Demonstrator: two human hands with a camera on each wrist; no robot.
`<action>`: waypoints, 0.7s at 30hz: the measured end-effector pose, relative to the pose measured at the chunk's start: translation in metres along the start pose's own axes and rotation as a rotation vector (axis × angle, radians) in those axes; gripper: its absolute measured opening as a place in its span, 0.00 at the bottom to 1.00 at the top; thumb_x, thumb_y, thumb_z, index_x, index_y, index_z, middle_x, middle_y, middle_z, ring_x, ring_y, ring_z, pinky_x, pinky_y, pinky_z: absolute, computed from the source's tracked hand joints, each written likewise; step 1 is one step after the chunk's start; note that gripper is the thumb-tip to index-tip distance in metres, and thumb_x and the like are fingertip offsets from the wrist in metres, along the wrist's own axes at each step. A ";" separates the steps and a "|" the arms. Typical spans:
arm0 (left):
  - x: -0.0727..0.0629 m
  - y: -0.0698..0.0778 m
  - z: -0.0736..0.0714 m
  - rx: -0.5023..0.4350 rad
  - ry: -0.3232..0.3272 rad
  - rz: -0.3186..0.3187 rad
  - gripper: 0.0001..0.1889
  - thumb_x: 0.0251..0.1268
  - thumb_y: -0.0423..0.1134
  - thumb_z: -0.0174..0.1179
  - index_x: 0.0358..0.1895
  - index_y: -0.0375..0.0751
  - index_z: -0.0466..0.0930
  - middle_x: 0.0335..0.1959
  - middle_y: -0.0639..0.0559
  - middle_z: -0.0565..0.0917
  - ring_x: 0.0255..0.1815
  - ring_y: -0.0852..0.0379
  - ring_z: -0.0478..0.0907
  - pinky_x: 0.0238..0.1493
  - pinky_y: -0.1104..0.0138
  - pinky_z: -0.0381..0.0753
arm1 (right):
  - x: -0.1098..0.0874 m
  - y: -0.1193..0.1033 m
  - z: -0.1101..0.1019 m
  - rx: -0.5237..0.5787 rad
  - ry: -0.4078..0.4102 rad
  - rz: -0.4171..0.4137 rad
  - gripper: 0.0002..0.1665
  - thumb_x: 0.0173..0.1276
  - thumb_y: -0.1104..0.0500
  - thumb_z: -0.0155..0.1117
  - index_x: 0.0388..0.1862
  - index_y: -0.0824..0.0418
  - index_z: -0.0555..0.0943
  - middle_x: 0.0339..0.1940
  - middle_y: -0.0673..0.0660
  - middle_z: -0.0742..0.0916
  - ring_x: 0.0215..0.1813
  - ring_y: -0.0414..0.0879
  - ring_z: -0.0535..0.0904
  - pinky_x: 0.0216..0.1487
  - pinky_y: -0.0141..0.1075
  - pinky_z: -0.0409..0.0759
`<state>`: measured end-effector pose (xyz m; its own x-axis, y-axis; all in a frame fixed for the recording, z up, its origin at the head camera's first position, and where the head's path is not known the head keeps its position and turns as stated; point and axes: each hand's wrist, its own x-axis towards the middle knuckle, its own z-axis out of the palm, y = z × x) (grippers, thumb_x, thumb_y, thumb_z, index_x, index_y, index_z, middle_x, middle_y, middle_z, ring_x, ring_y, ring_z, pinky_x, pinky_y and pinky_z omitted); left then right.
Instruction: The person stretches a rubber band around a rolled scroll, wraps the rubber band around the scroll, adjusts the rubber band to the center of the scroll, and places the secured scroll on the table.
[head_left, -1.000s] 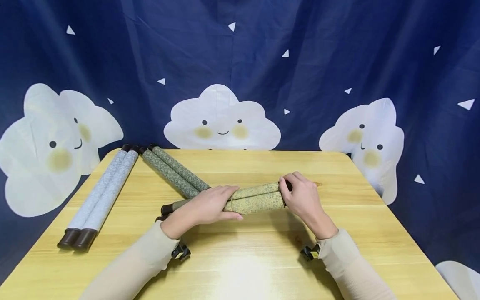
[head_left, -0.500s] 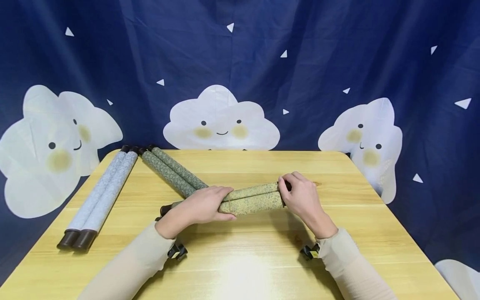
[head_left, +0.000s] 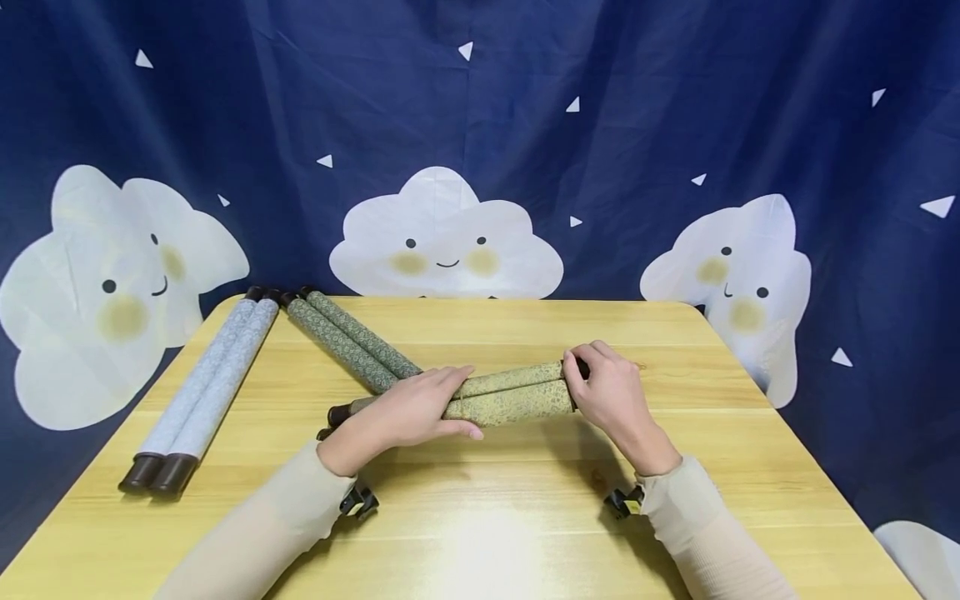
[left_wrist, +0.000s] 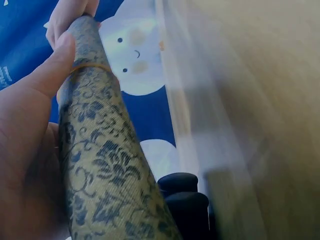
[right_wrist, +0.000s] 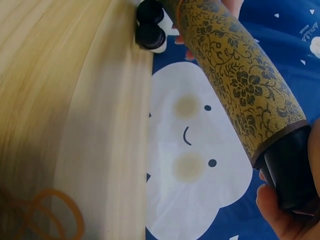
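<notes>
A yellow patterned scroll [head_left: 517, 402], rolled from both ends into two parallel rolls, is held over the table. My left hand [head_left: 416, 408] grips it left of the middle, fingers over the top and thumb along the front. A thin rubber band [left_wrist: 90, 66] circles the scroll near that thumb. My right hand [head_left: 611, 392] holds the scroll's right end; in the right wrist view, its dark end cap [right_wrist: 287, 170] lies in the fingers. Dark caps [head_left: 341, 414] show left of my left hand, which hides part of the scroll.
A dark green patterned scroll [head_left: 348, 342] lies slanting behind my left hand, its near end hidden. Along the left side lies a pale blue scroll [head_left: 210, 379] with brown caps. A loose rubber band [right_wrist: 55, 210] rests on the wooden table [head_left: 487, 508]. A blue cloud curtain [head_left: 600, 167] hangs behind.
My left hand shifts slightly left, then back right. The scroll moves a little to the right with both hands. Both hands keep hold of it, and the other scrolls stay put.
</notes>
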<state>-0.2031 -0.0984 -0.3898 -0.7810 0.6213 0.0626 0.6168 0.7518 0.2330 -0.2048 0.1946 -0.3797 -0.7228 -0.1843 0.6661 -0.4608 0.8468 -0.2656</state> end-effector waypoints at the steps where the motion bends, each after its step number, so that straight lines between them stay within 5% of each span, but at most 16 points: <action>1: 0.000 0.001 0.000 0.003 0.003 0.000 0.54 0.55 0.77 0.51 0.76 0.40 0.55 0.72 0.41 0.66 0.70 0.42 0.65 0.69 0.50 0.64 | 0.000 0.000 0.000 -0.001 0.000 0.000 0.15 0.72 0.55 0.56 0.34 0.61 0.87 0.30 0.54 0.84 0.26 0.50 0.80 0.25 0.45 0.79; 13: -0.002 -0.007 -0.007 0.033 -0.036 -0.038 0.49 0.55 0.71 0.61 0.71 0.36 0.66 0.67 0.41 0.73 0.65 0.43 0.71 0.65 0.51 0.70 | 0.000 0.001 -0.001 0.004 -0.014 0.017 0.16 0.72 0.54 0.56 0.35 0.61 0.87 0.31 0.55 0.85 0.27 0.50 0.81 0.27 0.46 0.80; 21: -0.002 -0.010 -0.006 0.017 -0.074 -0.048 0.48 0.57 0.70 0.59 0.71 0.38 0.63 0.65 0.42 0.74 0.62 0.44 0.74 0.61 0.51 0.74 | 0.001 0.001 -0.002 0.003 -0.013 0.019 0.16 0.72 0.53 0.56 0.35 0.61 0.87 0.31 0.54 0.85 0.27 0.50 0.80 0.26 0.46 0.79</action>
<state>-0.2078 -0.1085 -0.3860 -0.8008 0.5986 -0.0203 0.5809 0.7845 0.2171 -0.2043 0.1962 -0.3780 -0.7377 -0.1747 0.6521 -0.4487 0.8486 -0.2803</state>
